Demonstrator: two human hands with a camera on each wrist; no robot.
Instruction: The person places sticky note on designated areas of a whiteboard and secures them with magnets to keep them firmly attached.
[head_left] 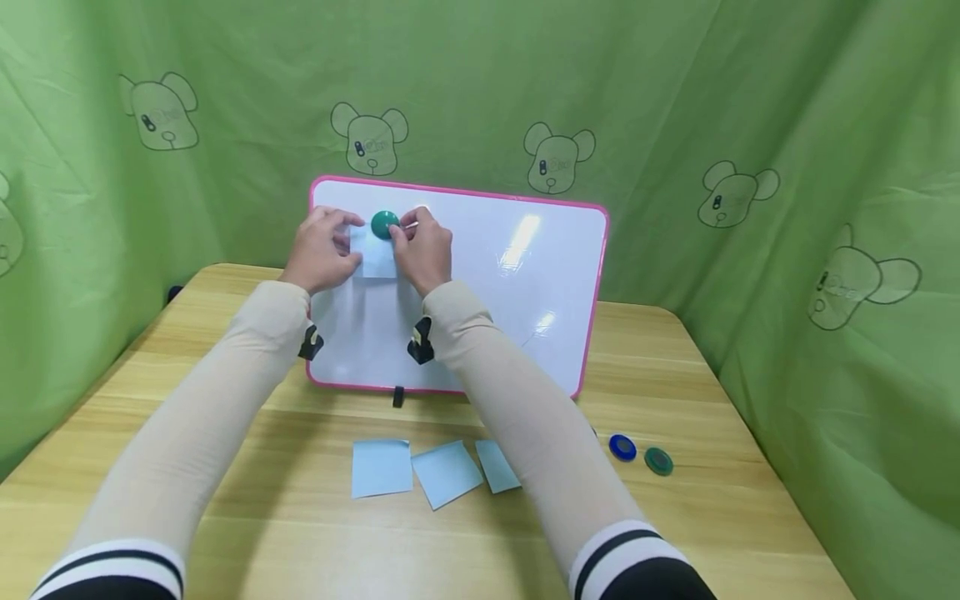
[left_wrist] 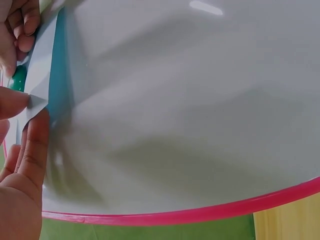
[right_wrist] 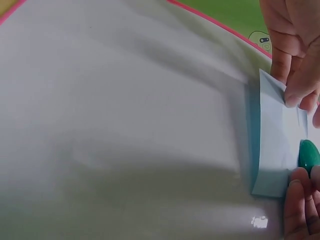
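Observation:
A light blue paper note [head_left: 378,262] stands against the upper left of a pink-edged whiteboard [head_left: 517,308]. Its left edge is pinched between the thumb and fingers of my left hand [head_left: 321,252]; in the left wrist view the note [left_wrist: 42,65] bends away from the board's surface. My right hand [head_left: 425,253] grips a round green magnet [head_left: 385,224] by its right side, at the note's upper part. Seen from the right wrist, the magnet [right_wrist: 308,156] lies over the note's face, partly cut off by the frame edge. Whether it touches the paper, I cannot tell.
On the wooden table [head_left: 300,517] lie three more blue notes [head_left: 382,468], the rightmost partly covered by my right sleeve. A blue magnet [head_left: 622,447] and a green disc magnet [head_left: 658,461] lie farther right. A black foot [head_left: 398,397] shows under the board; green curtain [head_left: 465,75] surrounds the table.

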